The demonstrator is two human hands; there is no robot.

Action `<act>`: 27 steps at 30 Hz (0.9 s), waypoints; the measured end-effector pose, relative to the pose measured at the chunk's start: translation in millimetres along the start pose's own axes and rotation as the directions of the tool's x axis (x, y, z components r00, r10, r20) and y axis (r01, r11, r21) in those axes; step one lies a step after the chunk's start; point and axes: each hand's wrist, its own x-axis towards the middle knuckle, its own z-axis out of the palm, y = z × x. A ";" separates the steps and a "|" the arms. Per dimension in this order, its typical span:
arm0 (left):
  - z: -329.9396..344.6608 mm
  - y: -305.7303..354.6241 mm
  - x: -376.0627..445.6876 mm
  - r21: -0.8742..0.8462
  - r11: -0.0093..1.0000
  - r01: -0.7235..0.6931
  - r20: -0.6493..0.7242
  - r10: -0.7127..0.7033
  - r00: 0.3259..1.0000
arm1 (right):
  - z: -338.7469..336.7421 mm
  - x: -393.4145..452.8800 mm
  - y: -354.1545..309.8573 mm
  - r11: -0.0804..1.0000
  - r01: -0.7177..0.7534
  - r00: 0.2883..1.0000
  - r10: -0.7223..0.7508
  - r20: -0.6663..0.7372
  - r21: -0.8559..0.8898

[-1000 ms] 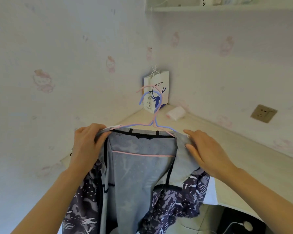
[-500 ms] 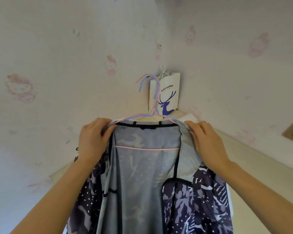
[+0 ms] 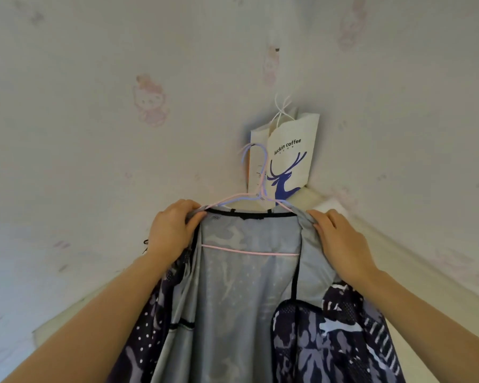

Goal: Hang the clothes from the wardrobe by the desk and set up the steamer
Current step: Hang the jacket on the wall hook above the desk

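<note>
The left hand (image 3: 174,230) and right hand (image 3: 340,241) each clamp a shoulder of the jacket (image 3: 249,299) on its hangers (image 3: 256,189), at 6 o'clock below the bag (image 3: 291,150); hanging unfinished, no steamer visible.

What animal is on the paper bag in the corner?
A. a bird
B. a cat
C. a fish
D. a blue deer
D: the paper bag behind the hangers shows a blue deer with antlers under the words "luckin coffee".
</note>
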 end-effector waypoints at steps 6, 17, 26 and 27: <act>71.8 -35.3 24.9 -0.020 0.986 0.167 0.144 -0.163 0.976 | 79.0 39.7 29.7 1.000 -0.001 0.994 0.002 0.107 -0.007; 151.2 -67.0 79.8 0.076 0.982 0.174 0.184 -0.186 0.965 | 150.3 101.6 58.7 0.996 0.019 0.972 0.002 0.235 -0.091; 195.2 -88.9 79.2 0.367 0.923 0.113 0.329 -0.242 0.913 | 199.4 103.8 61.0 0.975 0.107 0.936 -0.033 0.351 -0.195; 197.7 -89.0 78.1 0.369 0.922 0.120 0.333 -0.251 0.909 | 204.4 103.0 62.6 0.973 0.120 0.938 -0.046 0.342 -0.197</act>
